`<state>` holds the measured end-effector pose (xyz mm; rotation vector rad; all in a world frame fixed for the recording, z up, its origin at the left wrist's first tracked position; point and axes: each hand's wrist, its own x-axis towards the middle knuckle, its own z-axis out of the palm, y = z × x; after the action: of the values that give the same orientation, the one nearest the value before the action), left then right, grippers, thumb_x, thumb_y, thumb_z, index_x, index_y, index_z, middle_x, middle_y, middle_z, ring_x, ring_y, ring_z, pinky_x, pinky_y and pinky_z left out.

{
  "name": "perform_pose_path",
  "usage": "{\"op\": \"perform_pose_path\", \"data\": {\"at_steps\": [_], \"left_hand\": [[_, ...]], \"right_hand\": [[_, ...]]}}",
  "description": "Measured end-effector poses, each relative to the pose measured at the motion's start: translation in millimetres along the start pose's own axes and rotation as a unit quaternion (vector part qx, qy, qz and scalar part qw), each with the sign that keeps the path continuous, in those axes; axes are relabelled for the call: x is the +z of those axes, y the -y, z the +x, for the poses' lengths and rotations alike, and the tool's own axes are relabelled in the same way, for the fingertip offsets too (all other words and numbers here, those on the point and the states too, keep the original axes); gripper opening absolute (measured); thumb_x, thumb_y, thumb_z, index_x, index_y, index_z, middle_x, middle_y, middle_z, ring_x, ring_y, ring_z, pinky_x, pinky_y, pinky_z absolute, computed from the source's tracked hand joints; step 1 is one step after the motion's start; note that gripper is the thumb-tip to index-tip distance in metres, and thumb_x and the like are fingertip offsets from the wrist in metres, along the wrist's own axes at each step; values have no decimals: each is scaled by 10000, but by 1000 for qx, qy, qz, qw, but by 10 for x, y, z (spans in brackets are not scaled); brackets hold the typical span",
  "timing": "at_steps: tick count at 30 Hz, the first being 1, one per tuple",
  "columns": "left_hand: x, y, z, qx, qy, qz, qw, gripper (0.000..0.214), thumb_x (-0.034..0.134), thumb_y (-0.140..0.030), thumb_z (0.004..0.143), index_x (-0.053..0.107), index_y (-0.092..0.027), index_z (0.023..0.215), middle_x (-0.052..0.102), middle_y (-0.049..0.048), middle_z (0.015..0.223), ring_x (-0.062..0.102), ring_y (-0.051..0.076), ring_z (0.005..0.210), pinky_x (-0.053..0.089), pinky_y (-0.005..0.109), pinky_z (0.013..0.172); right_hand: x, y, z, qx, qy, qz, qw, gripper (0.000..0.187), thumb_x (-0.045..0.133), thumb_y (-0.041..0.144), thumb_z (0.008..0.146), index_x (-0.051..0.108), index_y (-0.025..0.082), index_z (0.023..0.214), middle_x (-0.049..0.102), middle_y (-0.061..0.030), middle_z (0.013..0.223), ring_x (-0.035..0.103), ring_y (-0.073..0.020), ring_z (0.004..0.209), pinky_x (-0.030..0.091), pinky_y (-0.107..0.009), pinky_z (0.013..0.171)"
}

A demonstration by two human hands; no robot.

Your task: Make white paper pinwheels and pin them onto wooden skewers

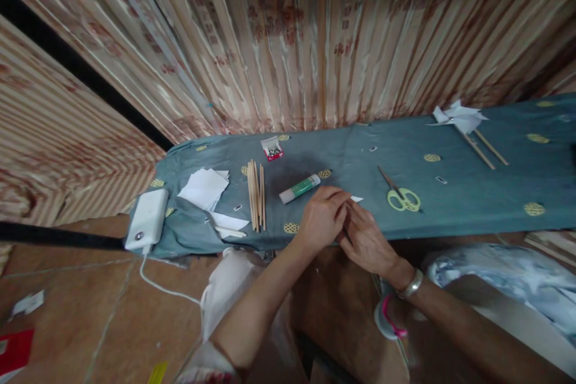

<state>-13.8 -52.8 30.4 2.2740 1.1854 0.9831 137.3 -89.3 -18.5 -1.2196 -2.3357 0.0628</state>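
Left hand [321,216] meets right hand [366,241], fingers bunched beside a white paper corner [357,198]; pinch hidden, cannot tell. Green-and-white plastic tube [299,188] lies left, lime-handled metal scissors [398,193] right.

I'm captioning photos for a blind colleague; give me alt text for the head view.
A person's left hand and right hand meet at the near edge of a teal cloth, a white paper tip showing beyond them. Around lie a glue stick, wooden sticks, white paper sheets, an open box of metal pieces, lime-handled scissors and paper pinwheels.
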Motion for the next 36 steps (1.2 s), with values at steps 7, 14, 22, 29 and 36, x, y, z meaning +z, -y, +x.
{"op": "perform_pose_path", "data": {"at_steps": [7, 14, 22, 29, 36], "left_hand": [[166, 75, 303, 49, 19, -21, 998, 244, 546, -119, 880, 701, -153, 1066, 689, 91, 1047, 639, 204, 1011, 559, 377, 916], [48, 164, 328, 64, -16, -46, 997, 229, 538, -116, 885, 703, -163, 1037, 694, 83, 1025, 653, 194, 976, 577, 366, 871], [-226, 201, 281, 48, -74, -27, 996, 208, 546, -163, 916, 703, -165, 1052, 701, 83, 1016, 666, 184, 974, 574, 342, 870], [-203, 263, 304, 27, -80, -25, 996, 192, 574, -146, 903, 712, -163, 1035, 702, 83, 1029, 669, 170, 981, 561, 306, 875], [-127, 271, 308, 18, -67, -45, 997, 194, 572, -148, 902, 715, -146, 1034, 711, 95, 1030, 671, 180, 993, 553, 310, 888]], "right_hand": [[-50, 73, 50, 32, -1, -23, 999, 273, 485, 120, 836, 683, 76, 1019, 688, -194, 1052, 553, -341, 1130, 482, -536, 947], [-95, 69, 94, 23, 13, -25, 999, 299, 479, 112, 831, 674, 65, 1052, 661, -216, 1152, 509, -351, 1242, 482, -542, 978], [-65, 19, 76, 32, -11, -20, 999, 366, 485, 145, 871, 605, 61, 1206, 605, -220, 1310, 397, -347, 1394, 470, -549, 1016], [-48, -62, 23, 42, -30, 4, 999, 304, 537, 175, 879, 602, 110, 1168, 606, -198, 1321, 449, -338, 1358, 488, -542, 991], [-39, -83, 12, 71, -47, 37, 996, 261, 551, 190, 884, 624, 138, 1129, 590, -186, 1340, 451, -327, 1361, 468, -534, 1027]]}}
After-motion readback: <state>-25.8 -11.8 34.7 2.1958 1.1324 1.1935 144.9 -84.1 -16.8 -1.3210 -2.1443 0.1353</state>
